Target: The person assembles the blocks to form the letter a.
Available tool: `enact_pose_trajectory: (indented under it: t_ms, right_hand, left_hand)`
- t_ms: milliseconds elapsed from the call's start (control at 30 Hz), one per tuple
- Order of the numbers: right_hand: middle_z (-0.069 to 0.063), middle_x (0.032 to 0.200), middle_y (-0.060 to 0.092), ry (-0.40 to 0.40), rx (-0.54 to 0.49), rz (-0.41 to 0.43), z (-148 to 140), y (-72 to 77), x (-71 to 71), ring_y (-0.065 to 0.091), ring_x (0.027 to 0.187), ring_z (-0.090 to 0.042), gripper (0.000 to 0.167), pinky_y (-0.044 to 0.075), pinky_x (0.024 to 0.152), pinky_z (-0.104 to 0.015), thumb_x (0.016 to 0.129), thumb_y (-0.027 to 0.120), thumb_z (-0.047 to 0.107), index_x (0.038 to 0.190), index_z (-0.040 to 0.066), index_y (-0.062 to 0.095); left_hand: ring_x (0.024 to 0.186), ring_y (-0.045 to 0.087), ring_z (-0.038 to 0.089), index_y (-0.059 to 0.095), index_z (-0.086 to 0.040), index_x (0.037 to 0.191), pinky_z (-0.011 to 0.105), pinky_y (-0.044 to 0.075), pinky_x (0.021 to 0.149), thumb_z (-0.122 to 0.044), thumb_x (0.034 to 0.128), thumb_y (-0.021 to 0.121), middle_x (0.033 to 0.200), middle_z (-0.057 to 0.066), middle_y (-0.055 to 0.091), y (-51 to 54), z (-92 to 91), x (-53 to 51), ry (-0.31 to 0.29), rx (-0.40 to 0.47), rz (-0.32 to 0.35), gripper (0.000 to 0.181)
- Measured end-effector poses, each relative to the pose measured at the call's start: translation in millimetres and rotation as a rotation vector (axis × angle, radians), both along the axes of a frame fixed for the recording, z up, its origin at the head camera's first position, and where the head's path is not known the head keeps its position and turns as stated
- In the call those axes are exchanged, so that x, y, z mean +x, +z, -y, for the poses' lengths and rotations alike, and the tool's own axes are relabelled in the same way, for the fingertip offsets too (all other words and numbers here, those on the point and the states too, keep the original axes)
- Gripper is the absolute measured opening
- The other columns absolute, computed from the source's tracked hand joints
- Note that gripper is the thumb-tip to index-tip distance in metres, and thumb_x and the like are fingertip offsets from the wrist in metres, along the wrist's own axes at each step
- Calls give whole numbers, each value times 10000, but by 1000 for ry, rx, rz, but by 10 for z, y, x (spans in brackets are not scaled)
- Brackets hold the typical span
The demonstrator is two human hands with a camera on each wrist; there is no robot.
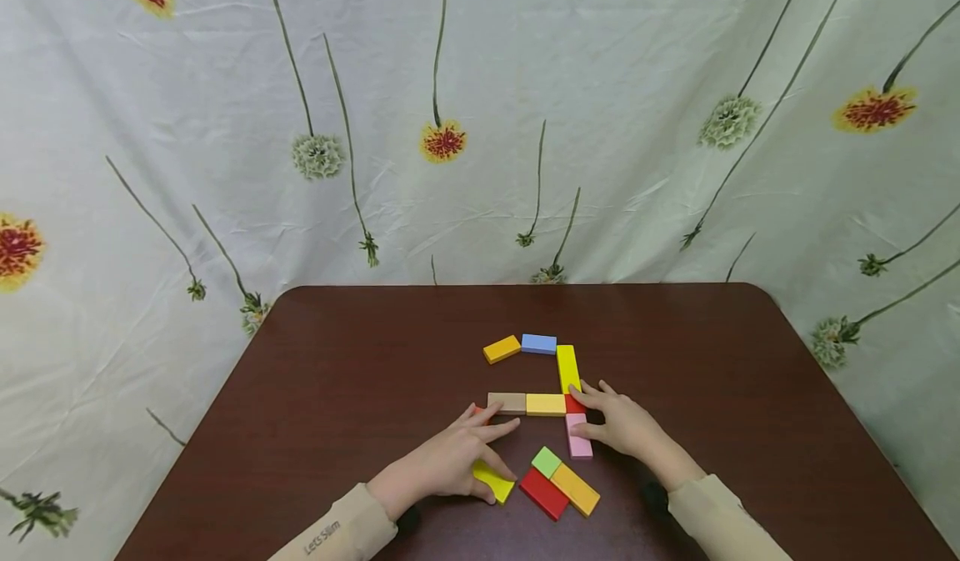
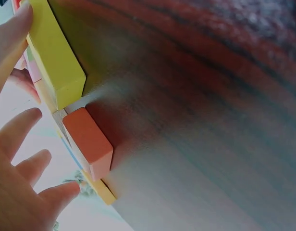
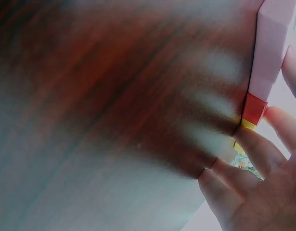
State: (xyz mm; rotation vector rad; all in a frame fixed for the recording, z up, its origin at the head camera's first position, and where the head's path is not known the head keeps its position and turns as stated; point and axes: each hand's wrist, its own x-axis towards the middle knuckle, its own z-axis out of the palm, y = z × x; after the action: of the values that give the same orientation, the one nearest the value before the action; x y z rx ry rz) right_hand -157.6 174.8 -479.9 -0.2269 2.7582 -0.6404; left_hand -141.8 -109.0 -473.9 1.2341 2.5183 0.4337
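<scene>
My left hand (image 1: pixel 453 458) pinches a yellow block (image 1: pixel 487 479) between thumb and index finger, its other fingers spread above the table. An orange-red block (image 2: pixel 89 135) lies beside that block, mostly hidden by the hand in the head view. With fingers spread, my right hand (image 1: pixel 625 423) touches a joined line of blocks: the thumb is at the pink block (image 1: pixel 580 444), the index finger at the small red block (image 1: pixel 576 404). A longer yellow block (image 1: pixel 567 368) extends from the red one toward the back. Leftward from it run a pale yellow block (image 1: pixel 546 405) and a tan block (image 1: pixel 507 403).
A blue block (image 1: pixel 538 344) and an orange block (image 1: pixel 502 349) lie at the back of the arrangement. Nearer the front, a green block (image 1: pixel 546 462), a red block (image 1: pixel 544 494) and a yellow-orange block (image 1: pixel 575 489) lie together. A flowered cloth (image 1: pixel 487 202) hangs behind the dark table (image 1: pixel 337 361).
</scene>
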Motion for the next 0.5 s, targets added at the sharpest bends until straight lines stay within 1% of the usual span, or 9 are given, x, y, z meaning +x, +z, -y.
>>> enact_pose_trajectory:
  t_ms: [300,400,500]
  right_hand:
    - [-180,1493,473,0,0,-12,2,-2,9,379,1374,-504,677,448,958,-669,831,763,362,1437,172,527]
    - [-177,1495,472,-2,-1,-10,1,-9,4,380,1373,-505,679,446,959,-671,831,763,366,1437,172,526]
    - [-176,1495,473,-3,-2,-11,1,-12,0,383,1372,-504,679,445,958,-673,831,763,368,1436,173,528]
  left_hand:
    - [1513,175,383,757,-364,1112,660,178,1162,-321,775,835,1549,37,427,17,-17,-2,15,-7,22,348]
    - [1516,174,369,740,-333,1167,654,178,1166,-330,786,825,1545,37,434,21,-13,-9,51,27,44,390]
    - [1513,194,355,699,-264,1252,650,188,1166,-337,812,802,1541,51,442,29,11,-43,122,86,56,458]
